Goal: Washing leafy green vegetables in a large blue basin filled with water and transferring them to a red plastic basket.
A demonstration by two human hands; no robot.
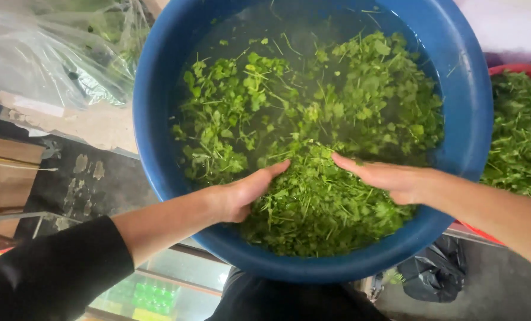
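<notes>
Both hands are inside a large blue basin (461, 107) that fills most of the head view. The basin holds water and a floating mass of chopped green leafy herbs (313, 119), thickest from the centre towards 6 o'clock, thinner towards 12 o'clock where dark water shows.

The left hand (241, 193) enters over the rim at about 7 o'clock. Its fingers are extended and close together, palm turned inward, pressed against the left side of a heaped clump of herbs (319, 202); it is open, not closed round anything. The right hand (390, 178) enters at about 4 o'clock, likewise flat and unclenched, its fingertips pointing towards the centre and resting on the right side of the same clump. The clump lies between the two palms at about 6 o'clock in the basin, touching both. Leaves hide the lower edges of both hands, so what lies beneath the palms cannot be told.

Surroundings: a red basin (518, 70) of similar greens stands just beside the blue basin at 3 o'clock, partly cut off by the frame. A clear plastic bag (51, 53) with greens inside lies at 10 o'clock. A crumpled black bag (435, 273) sits on the floor at 5 o'clock. A black sleeve (51, 273) covers the left forearm at 8 o'clock.
</notes>
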